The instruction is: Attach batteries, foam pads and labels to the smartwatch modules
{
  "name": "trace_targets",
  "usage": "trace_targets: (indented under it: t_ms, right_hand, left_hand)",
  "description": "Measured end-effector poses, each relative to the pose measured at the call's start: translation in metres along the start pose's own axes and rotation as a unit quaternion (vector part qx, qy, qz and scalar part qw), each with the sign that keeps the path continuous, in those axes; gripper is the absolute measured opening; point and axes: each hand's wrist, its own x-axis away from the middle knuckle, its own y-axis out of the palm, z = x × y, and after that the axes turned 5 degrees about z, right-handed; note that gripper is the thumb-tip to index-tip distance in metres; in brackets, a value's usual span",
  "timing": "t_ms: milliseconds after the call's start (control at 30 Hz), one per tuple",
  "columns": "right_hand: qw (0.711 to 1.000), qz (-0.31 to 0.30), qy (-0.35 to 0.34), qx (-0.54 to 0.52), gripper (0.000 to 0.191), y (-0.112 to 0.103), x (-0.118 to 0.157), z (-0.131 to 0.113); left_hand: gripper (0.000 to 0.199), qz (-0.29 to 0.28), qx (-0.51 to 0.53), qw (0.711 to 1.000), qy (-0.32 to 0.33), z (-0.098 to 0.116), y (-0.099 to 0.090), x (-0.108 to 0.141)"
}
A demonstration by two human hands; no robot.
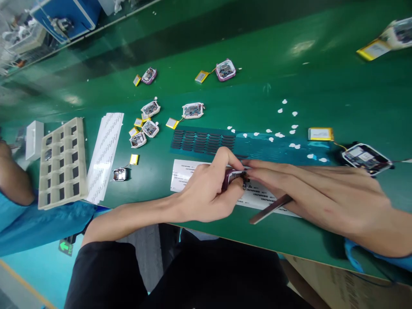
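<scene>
- Head view: we list one green bench [289, 77], one tray [62, 163], one printed sheet [185, 174].
- Risk, we judge: a flat blade [270, 209], if it slips, could scratch the purple-rimmed case [233, 174], which sits just above the sheet.
- Left hand [206, 191]: fingers closed narrow, gripping the case.
- Right hand [309, 189]: fingertips touching the case; blade beneath them, grip uncertain.
</scene>
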Motion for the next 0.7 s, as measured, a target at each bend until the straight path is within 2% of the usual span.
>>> trace_targets:
  t_ms: [167,333,467,600,700]
  right_hand:
    - [0.999,-0.022,0.041,0.009,0.054,-0.004,-0.006,-0.009]
    - [0.996,-0.015,0.08,-0.039,0.076,-0.01,-0.005,-0.015]
    - [0.993,-0.027,0.094,-0.06,0.079,-0.009,-0.008,-0.016]
    - [0.978,0.052,0.136,-0.147,0.066,-0.002,-0.014,-0.009]
    - [0.954,0.045,0.196,-0.224,0.037,0.0,-0.022,-0.005]
  left_hand:
    - [0.016,0.023,-0.042,0.996,0.072,0.0,0.003,0.001]
    - [0.019,0.093,-0.036,0.983,0.154,-0.003,0.009,0.001]
    - [0.016,0.156,-0.042,0.967,0.198,-0.003,0.01,0.0]
    - [0.02,0.163,-0.015,0.962,0.217,-0.002,0.01,0.0]
    - [0.02,0.146,-0.001,0.962,0.229,-0.003,0.01,0.002]
